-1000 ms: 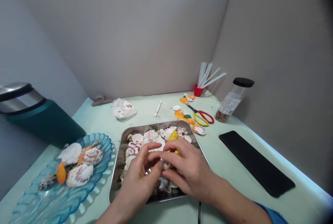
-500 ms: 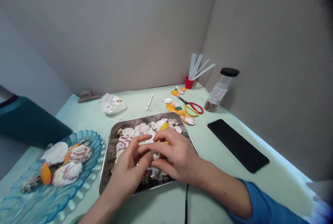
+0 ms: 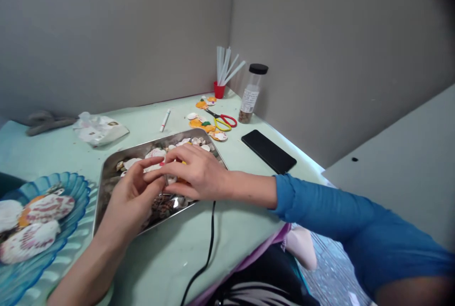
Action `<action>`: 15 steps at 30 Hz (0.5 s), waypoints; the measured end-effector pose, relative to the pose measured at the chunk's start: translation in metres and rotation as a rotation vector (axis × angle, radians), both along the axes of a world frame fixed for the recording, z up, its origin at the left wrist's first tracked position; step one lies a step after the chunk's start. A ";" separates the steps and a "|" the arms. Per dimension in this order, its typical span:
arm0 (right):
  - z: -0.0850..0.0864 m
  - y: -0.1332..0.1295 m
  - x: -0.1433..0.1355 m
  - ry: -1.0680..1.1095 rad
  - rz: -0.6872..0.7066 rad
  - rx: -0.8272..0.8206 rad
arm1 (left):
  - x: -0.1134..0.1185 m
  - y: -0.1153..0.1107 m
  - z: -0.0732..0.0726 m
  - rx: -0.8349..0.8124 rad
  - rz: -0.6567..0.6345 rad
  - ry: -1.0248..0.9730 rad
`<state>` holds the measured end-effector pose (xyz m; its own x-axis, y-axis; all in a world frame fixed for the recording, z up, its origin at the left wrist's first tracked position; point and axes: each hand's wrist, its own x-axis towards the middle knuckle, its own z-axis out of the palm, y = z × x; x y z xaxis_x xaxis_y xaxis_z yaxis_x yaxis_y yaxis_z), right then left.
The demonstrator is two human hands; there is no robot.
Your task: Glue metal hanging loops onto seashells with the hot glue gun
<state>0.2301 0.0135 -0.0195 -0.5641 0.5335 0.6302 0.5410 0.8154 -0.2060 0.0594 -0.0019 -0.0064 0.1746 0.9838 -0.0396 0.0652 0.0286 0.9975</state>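
Observation:
Over the metal tray (image 3: 102, 197), my left hand (image 3: 133, 197) and my right hand (image 3: 201, 171) meet fingertip to fingertip. Both are closed in a pinch; whatever lies between the fingers is too small and too covered to make out. Beneath them the tray holds seashells (image 3: 156, 153), white and reddish-patterned, along with small snail-like shells and a dark brown cone-like piece (image 3: 161, 205). My right hand hides much of the tray's right half.
Left stands a blue scalloped dish (image 3: 83, 192) of shells. Behind the tray are a crumpled white packet (image 3: 99, 129), a marker (image 3: 165, 121), scissors (image 3: 227, 122), decorated shells (image 3: 201, 124), a red cup (image 3: 219, 90) of glue sticks, a jar (image 3: 250, 97) and a phone (image 3: 268, 150). A black cable (image 3: 210, 244) crosses the front.
The view has swung right and down, so the table things sit further left and my lap shows. My hands stay joined over the tray in nearly the same pinch.

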 end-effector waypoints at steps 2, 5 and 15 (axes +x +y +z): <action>0.001 0.000 0.000 -0.011 -0.010 0.002 | -0.001 0.000 -0.001 0.004 0.003 0.001; 0.001 0.000 0.001 -0.015 -0.022 0.005 | -0.002 0.000 -0.002 0.018 0.007 -0.024; 0.012 -0.004 -0.004 0.123 -0.007 0.045 | 0.000 -0.001 0.003 0.053 0.016 -0.128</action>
<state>0.2259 0.0093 -0.0075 -0.4777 0.5068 0.7176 0.5196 0.8216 -0.2344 0.0589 -0.0030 -0.0034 0.1587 0.9867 0.0345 -0.0629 -0.0247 0.9977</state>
